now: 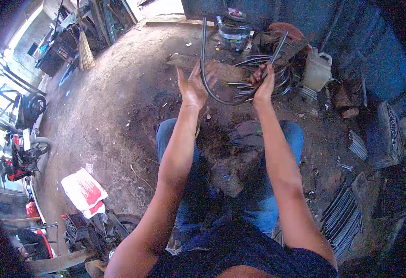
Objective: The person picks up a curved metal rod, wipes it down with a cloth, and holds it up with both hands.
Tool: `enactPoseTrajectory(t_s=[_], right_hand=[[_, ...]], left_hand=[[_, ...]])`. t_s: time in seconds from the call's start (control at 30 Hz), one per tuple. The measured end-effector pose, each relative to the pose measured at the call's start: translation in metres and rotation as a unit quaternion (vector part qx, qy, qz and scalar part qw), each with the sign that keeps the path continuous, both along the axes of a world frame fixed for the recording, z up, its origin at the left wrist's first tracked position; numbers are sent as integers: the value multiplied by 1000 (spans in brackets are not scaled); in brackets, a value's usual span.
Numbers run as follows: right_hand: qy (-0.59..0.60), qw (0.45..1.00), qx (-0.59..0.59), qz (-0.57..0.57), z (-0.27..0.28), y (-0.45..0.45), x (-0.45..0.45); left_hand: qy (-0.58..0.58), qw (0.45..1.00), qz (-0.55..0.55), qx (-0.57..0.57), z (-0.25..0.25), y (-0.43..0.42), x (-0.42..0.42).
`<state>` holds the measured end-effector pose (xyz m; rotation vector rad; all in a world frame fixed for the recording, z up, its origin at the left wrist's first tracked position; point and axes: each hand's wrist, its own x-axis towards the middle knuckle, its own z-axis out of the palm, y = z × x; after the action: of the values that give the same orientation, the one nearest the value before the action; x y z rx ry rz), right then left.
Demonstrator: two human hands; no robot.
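A dark metal rod bent into a U shape [203, 55] is held up over the dirt floor, its two ends pointing away from me. My right hand [263, 83] has its fingers wrapped round the rod's right side. The rod's left side passes in front of my left hand [196, 87], which is spread with the palm up and fingers apart, not gripping. Beyond my right hand lies a pile of bent rods [284, 82] on the ground.
A pale jerrycan [317, 69] and a bucket [234, 34] stand near the blue wall. Straight rods [342, 215] lie at lower right, near a metal box [386, 134]. A white and red bag [85, 191], motorcycle [20, 155] and broom [85, 53] are at left.
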<state>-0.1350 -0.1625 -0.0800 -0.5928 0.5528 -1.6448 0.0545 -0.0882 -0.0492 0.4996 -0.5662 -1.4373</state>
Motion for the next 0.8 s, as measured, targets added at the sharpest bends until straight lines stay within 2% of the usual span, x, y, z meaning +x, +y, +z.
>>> enactPoseTrajectory(t_s=[0.03, 0.1, 0.2, 0.23, 0.27, 0.33, 0.37, 0.47, 0.53, 0.6, 0.73, 0.8], right_hand=[[0, 1000, 0, 0, -7, -6, -1], [79, 997, -10, -22, -24, -16, -1], [41, 999, -13, 12, -9, -3, 5], [84, 995, -59, 9, -18, -9, 4], [16, 998, -26, 62, 6, 10, 8], [63, 995, -58, 59, 5, 9, 11], [16, 988, -96, 122, 4, 9, 8], [46, 989, -68, 126, 18, 23, 10], [20, 990, -64, 124, 12, 18, 11], [60, 978, -157, 120, 18, 29, 12], [107, 969, -179, 131, 23, 40, 15], [199, 949, -228, 91, 26, 48, 20]], left_hand=[[-7, 1000, 3, -5, -1, 0, 1], [-14, 1000, 4, -11, -3, -2, 3], [-25, 999, 15, -17, -5, -1, 7], [-21, 999, 30, -10, -4, 1, 8], [-17, 999, 45, -2, -4, 1, 9], [-15, 999, 39, -3, -14, -4, 16], [-28, 998, 48, 4, -16, -4, 16], [-21, 998, 54, 18, -21, -7, 16], [-10, 998, 58, 17, -22, -10, 15], [-12, 997, 66, 25, -22, -9, 13], [2, 995, 86, 44, -23, -10, 7], [9, 996, 84, 38, -30, -15, 8]])
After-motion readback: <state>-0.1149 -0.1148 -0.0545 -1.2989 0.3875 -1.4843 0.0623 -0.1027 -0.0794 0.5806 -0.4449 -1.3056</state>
